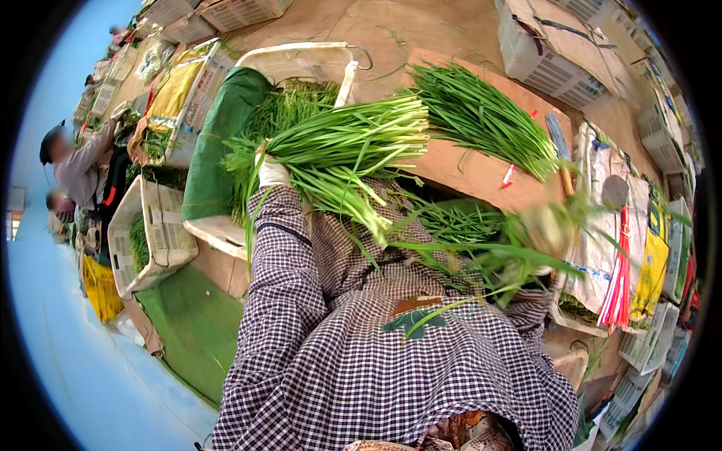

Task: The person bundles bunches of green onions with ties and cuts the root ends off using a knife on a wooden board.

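Note:
My left hand [273,171], in a whitish glove, is closed around a thick bunch of green leafy stalks [350,132], which look like garlic chives; their pale cut ends point right. At the right, my right hand [546,228] is blurred, with loose green leaves [507,259] about it; its fingers cannot be made out. Another bunch of green stalks [485,115] lies on a brown board [485,175] in front of me. Beside that bunch on the board is a knife [557,135] with a wooden handle. More cut leaves [457,220] lie below the board, near my lap.
A white plastic crate [293,53] with greens and a green cloth [225,152] stands at the left. Farther left is another crate [169,225]. Red and white ties [620,270] lie on a covered crate [598,282] at the right. A person [84,163] works at the far left.

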The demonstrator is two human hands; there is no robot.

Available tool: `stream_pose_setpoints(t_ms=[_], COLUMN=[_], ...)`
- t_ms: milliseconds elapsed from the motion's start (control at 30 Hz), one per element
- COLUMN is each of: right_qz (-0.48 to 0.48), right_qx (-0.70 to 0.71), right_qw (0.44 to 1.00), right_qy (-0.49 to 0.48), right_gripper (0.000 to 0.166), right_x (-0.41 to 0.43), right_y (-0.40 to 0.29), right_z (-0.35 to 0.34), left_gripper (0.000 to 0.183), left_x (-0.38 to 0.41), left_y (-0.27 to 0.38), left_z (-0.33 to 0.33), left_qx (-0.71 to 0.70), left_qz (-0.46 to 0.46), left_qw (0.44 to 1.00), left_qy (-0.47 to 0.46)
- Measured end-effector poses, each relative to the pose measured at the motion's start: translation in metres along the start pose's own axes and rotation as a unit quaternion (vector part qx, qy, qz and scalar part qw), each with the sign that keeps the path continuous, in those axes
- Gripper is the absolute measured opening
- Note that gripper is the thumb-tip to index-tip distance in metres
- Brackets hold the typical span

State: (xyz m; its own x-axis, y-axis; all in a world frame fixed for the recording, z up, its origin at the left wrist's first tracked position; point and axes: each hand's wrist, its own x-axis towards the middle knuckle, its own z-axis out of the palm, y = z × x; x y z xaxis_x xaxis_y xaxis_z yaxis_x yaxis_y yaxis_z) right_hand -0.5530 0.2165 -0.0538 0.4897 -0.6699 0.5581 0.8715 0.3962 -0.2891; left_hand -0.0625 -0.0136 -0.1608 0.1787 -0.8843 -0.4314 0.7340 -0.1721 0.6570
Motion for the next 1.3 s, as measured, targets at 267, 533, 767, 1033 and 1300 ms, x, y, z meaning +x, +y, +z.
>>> stream_pose_setpoints(t_ms=[267, 533, 767, 1033, 1300], right_qz=[0.106, 0.058, 0.047, 0.042, 0.047], right_qx=[-0.164, -0.251, -0.274, -0.325, -0.279], right_qw=[0.830, 0.964, 0.812, 0.843, 0.892], right_qy=[0.522, 0.068, 0.514, 0.427, 0.352], right_gripper=[0.023, 0.025, 0.029, 0.039, 0.025], right_x=[0.151, 0.065, 0.046, 0.135, 0.044], right_y=[0.118, 0.054, 0.053, 0.129, 0.062], right_z=[-0.052, -0.006, -0.015, -0.043, -0.001], left_gripper=[0.014, 0.017, 0.018, 0.017, 0.017], left_x=[-0.091, -0.031, -0.028, -0.110, -0.030], left_y=[0.028, 0.059, 0.042, 0.092, 0.083], left_z=[0.105, 0.024, 0.018, 0.105, -0.006], left_qx=[0.000, -0.105, -0.186, -0.125, -0.222], left_qz=[0.214, 0.132, 0.106, 0.223, 0.216], left_qw=[0.970, 0.984, 0.959, 0.880, 0.892], left_qy=[-0.112, -0.060, -0.187, -0.400, -0.330])
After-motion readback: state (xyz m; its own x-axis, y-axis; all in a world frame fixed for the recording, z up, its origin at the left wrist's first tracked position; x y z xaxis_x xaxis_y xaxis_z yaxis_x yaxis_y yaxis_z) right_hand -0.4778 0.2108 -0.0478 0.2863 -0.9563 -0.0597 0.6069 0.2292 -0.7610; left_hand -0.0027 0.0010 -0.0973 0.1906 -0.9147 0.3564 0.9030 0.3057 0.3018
